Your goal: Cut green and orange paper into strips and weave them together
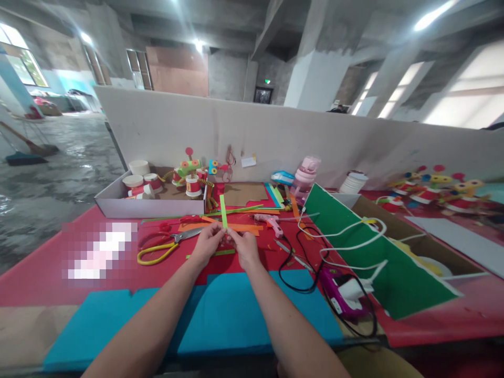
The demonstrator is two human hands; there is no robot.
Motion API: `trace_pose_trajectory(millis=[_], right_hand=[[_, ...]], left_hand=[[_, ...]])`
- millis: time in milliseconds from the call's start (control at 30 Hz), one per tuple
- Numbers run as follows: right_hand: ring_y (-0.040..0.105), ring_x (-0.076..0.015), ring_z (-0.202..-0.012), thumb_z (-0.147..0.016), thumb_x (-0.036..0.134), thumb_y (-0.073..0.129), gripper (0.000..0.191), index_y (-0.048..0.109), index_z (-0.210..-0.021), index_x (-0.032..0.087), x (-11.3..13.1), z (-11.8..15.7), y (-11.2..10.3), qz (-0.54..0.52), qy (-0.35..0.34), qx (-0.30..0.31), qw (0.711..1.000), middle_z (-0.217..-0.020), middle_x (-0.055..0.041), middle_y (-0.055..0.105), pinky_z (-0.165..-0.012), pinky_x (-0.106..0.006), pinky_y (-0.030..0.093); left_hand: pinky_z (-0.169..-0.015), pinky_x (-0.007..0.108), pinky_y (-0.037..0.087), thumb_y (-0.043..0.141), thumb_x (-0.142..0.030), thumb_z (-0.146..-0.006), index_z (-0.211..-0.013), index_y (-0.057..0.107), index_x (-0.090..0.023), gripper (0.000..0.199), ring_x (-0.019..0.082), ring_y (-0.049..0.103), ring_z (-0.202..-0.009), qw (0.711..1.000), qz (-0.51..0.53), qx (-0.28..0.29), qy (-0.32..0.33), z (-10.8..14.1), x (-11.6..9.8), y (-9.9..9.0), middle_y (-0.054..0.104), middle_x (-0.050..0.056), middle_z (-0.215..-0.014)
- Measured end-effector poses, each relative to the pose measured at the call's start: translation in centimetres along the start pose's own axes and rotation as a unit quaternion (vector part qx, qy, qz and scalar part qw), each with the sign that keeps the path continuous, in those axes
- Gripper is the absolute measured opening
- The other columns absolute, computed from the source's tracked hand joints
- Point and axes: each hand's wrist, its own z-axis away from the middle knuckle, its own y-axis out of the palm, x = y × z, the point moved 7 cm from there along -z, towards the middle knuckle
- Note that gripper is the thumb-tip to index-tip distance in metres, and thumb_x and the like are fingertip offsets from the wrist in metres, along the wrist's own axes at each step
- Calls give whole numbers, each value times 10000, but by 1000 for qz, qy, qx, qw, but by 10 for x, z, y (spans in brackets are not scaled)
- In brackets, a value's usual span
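Observation:
Both hands meet over the middle of the red table cover. My left hand (210, 242) is pinched on the lower end of a light green paper strip (223, 211), which stands up from the fingers. Against it, my right hand (244, 247) is closed at the same end of the strip; the fingertips partly hide that end. Scissors with a yellow and a red handle (157, 255) lie left of the hands. Orange paper strips (246, 228) lie just beyond them, and another green strip (224, 253) lies under the hands. A pink glue gun (271, 222) rests to the right.
Blue sheets (220, 315) cover the near edge. A white box (153, 207) with cups and a robot figure (192, 178) stands back left. At right are a purple power strip (342, 299), looping cables and a green-sided box (354, 247). A pink bottle (306, 176) stands behind.

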Motion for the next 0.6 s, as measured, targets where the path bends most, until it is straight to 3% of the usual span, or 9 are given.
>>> trace_pose_trajectory(millis=[267,400,600], right_hand=[[531,-128,-485,-607,396,740,264,643,-575,153,-2,-1,-8,54,-34,-69,996,-499,2,603,-510,-241,434],[538,-130,-488,-617,407,739,271,653,-610,151,-2,-3,-10,52,-35,-69,996,-508,5,600,-521,-252,458],[542,-115,-505,-598,421,767,301,634,-651,157,18,-16,-41,5,-42,-118,992,-522,20,590,-547,-249,477]], left_hand=[[-481,220,359,677,-425,-720,-657,554,-160,298,92,478,-457,1000,18,0,-18,1,3,1,572,-10,-531],[-478,218,362,687,-366,-699,-636,551,-162,254,90,473,-446,999,15,-32,-17,0,3,-5,552,-21,-500],[-467,212,352,682,-331,-695,-633,543,-168,223,83,464,-427,997,21,-73,-5,-2,-1,-18,524,-37,-476]])
